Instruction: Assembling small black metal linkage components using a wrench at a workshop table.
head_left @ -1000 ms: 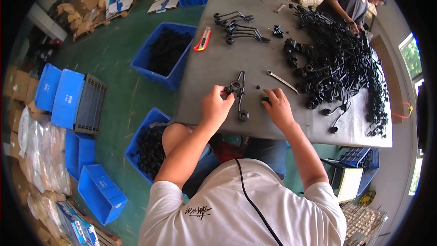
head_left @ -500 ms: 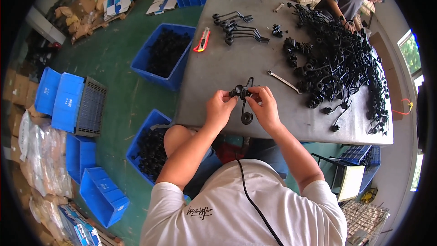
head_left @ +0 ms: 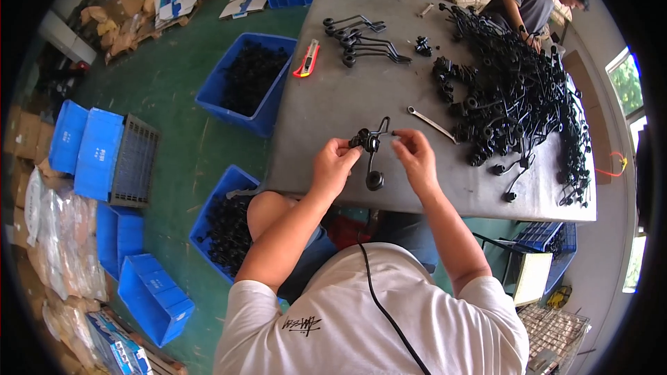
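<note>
Now both hands — left hand (head_left: 333,164), right hand (head_left: 415,157) — gripping black bracket (head_left: 370,147)

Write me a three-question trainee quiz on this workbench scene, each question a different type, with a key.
1. True or false: the left hand holds the black metal part over the grey table.
2. Which tool lies right of the right hand? A) wrench B) hammer C) pliers
3. Fill in: the cutter knife near the table's left edge has a red and ____ body.

Key: 1 true; 2 A; 3 yellow.
</note>
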Tool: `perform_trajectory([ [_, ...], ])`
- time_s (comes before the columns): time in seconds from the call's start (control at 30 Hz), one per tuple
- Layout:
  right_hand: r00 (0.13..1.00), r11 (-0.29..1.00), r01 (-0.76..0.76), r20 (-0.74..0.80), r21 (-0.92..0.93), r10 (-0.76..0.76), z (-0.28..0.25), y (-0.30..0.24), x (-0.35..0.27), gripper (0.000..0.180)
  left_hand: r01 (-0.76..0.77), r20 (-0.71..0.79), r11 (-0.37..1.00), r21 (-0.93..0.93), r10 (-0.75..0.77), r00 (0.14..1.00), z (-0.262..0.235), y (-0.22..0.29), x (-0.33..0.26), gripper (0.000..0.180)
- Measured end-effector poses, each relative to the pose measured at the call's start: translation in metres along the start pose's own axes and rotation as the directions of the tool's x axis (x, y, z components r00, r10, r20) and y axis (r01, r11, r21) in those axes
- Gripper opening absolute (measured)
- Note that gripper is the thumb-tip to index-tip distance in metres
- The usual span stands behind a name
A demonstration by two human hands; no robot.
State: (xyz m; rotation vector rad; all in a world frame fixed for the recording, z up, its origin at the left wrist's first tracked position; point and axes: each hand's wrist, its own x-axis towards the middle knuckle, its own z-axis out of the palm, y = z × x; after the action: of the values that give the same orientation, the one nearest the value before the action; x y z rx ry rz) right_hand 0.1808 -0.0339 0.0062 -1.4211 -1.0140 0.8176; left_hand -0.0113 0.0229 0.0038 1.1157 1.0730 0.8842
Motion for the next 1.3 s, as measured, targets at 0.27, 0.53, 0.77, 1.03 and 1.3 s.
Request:
perform_trajectory([
  [0.27, 0.98, 0.749, 0.2, 0.138, -0.632, -0.145, -0.018, 0.009, 0.029, 0.027, -0.029, 0.037, 0.988, -0.154, 0.035, 0.999, -0.007, -0.005, 0.007, 0.025],
  [0.53, 0.979, 0.632, 0.202, 0.139, -0.748, -0.148, -0.015, 0.013, 0.032, 0.016, -0.039, -0.015, 0.997, -0.06, 0.039, 0.999, -0.006, -0.002, 0.005, 0.027],
  [0.77, 0.965, 0.599, 0.223, 0.088, -0.769, -0.247, -0.024, 0.009, 0.015, 0.017, -0.042, -0.018, 0.999, -0.012, 0.042, 0.999, -0.004, -0.003, 0.004, 0.028],
  [1.03, 0.986, 0.96, 0.072, 0.164, -0.272, -0.028, -0.004, -0.008, 0.016, 0.02, -0.037, -0.073, 0.998, 0.048, 0.041, 0.996, -0.005, 0.0, 0.0, 0.028],
  [1.3, 0.97, 0.946, 0.215, 0.164, -0.242, -0.178, 0.024, -0.033, -0.01, 0.017, -0.012, -0.086, 0.991, 0.13, 0.023, 0.996, -0.002, 0.005, 0.002, 0.029],
])
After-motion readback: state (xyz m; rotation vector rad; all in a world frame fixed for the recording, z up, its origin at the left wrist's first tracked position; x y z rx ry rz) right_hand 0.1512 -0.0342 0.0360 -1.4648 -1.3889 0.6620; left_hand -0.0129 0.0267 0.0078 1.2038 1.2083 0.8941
